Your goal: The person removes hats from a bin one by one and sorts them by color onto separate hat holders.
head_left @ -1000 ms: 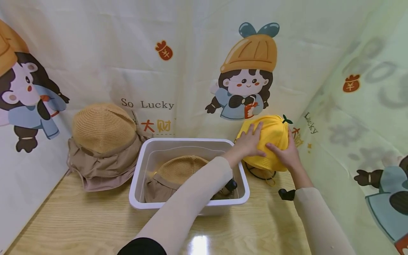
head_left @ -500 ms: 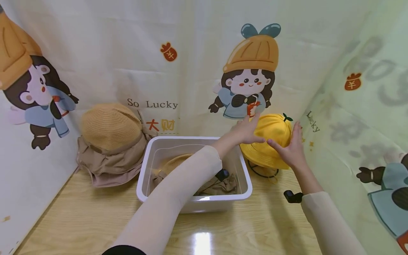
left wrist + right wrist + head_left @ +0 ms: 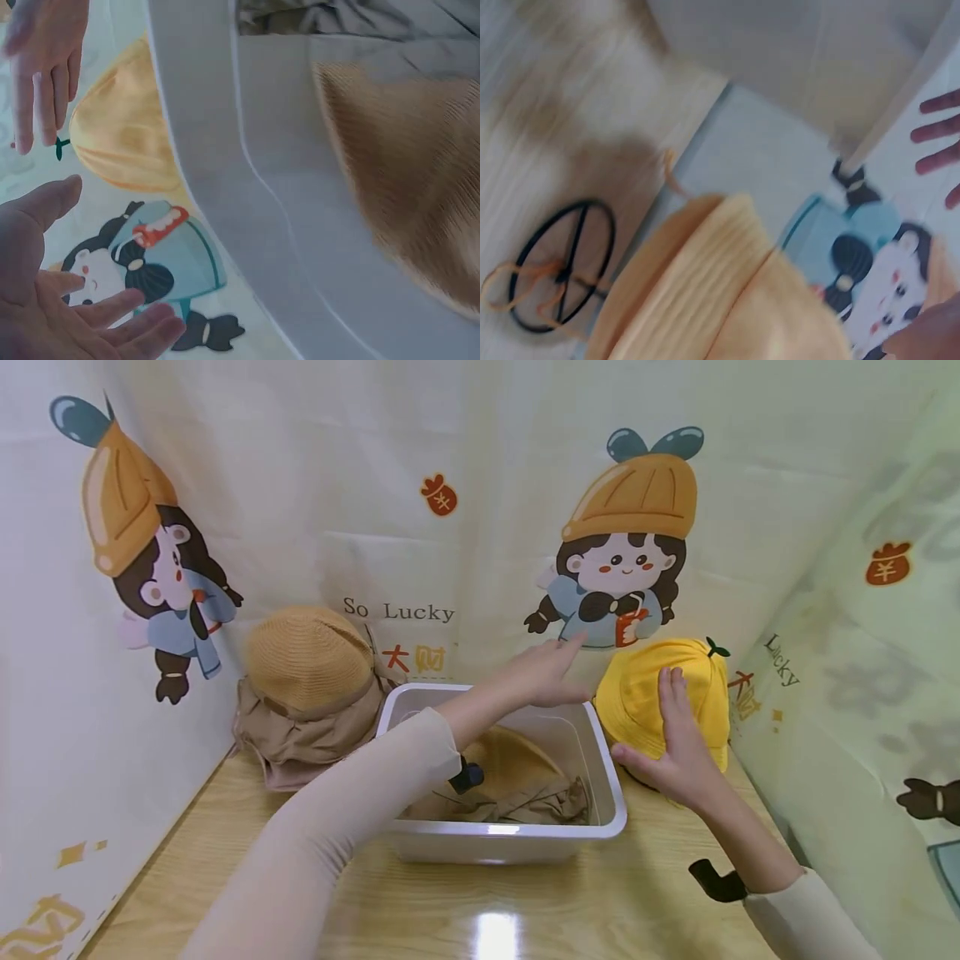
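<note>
Got the right hand spread, with straight fingers pointing up and thumb stuck out sideways, right in front of a yellow bucket hat. Can't really judge contact from the head view, but looks slightly apart from the left wrist view. Got the left hand spread too, up near the back right corner of a white plastic bin.

About that yellow hat: perched on a black wire stand near the back right corner of the wood-grain table, with a little green sprout on top and orange cord showing by the brim and looped around the base.

Inside the bin, towards the middle of the table's back edge: a straw-crowned hat with rumpled brown fabric. Over by the back left corner: another straw hat with brown fabric and something pinkish underneath. Behind everything, a pale cloth backdrop with cartoon girls and "So Lucky" lettering.
</note>
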Demonstrator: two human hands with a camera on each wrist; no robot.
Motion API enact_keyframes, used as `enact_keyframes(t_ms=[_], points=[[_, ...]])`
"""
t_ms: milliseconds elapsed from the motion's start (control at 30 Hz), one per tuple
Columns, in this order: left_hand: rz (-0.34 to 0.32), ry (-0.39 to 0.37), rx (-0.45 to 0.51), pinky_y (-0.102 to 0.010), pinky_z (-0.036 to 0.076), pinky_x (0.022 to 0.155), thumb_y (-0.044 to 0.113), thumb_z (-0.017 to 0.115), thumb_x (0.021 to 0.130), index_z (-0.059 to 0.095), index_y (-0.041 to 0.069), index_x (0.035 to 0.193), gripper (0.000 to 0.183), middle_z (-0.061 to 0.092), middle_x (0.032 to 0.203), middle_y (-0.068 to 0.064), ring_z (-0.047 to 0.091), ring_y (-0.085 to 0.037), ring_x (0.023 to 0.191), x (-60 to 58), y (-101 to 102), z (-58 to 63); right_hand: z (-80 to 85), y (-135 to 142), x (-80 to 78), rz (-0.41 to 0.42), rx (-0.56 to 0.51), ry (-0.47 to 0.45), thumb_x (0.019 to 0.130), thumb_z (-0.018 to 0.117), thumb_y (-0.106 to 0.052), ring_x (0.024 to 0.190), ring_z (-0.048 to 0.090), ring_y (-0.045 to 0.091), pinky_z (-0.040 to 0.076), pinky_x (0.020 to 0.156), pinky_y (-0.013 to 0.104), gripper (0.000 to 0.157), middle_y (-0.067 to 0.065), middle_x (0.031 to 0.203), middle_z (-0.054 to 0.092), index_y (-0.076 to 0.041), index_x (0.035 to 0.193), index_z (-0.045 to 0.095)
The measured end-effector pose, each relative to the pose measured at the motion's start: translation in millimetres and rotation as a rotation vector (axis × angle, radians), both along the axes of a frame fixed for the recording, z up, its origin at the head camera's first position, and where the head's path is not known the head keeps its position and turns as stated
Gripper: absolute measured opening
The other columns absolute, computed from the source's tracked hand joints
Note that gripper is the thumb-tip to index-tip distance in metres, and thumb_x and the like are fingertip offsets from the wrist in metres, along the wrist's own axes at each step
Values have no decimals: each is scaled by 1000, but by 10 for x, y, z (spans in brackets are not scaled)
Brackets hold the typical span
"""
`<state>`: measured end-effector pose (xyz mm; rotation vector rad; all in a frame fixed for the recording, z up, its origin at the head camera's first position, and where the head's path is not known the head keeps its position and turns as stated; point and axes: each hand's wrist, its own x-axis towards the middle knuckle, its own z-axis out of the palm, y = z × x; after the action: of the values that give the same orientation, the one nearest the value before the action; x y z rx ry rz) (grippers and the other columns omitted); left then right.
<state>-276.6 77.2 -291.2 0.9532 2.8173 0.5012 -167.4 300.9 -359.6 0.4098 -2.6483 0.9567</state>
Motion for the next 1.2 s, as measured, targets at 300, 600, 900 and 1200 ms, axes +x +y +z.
enact_keyframes(t_ms=[300,600,900,1200], points=[[-54,-5,-16,-40,41,110,50,66,92,12,21,162,93,45,151,-16,47,-26,136,189,-531,-67,-116,-291,186,149,202,-141,77,80,-51,151,-8,46,14,108,78,124,12,167,-14,-23,161,-7],[-24,-18,-82,-44,41,109,52,67,91,19,25,161,88,45,151,-14,46,-28,136,265,-1024,-234,-225,-420,249,213,315,-194,76,78,-59,150,-1,50,18,110,74,122,21,166,-8,-16,162,3],[-24,-104,-138,-49,38,112,51,66,92,25,24,160,84,43,152,-15,43,-32,139,327,-1207,-190,-251,-461,290,191,370,-183,73,77,-64,150,4,48,27,108,72,124,24,165,-6,-22,162,1],[-105,-112,-290,-50,38,112,52,63,94,26,26,160,80,36,158,-12,39,-32,143,370,-1269,-314,-281,-487,284,195,362,-176,73,77,-64,150,4,50,29,105,74,124,23,165,-6,-23,162,1]])
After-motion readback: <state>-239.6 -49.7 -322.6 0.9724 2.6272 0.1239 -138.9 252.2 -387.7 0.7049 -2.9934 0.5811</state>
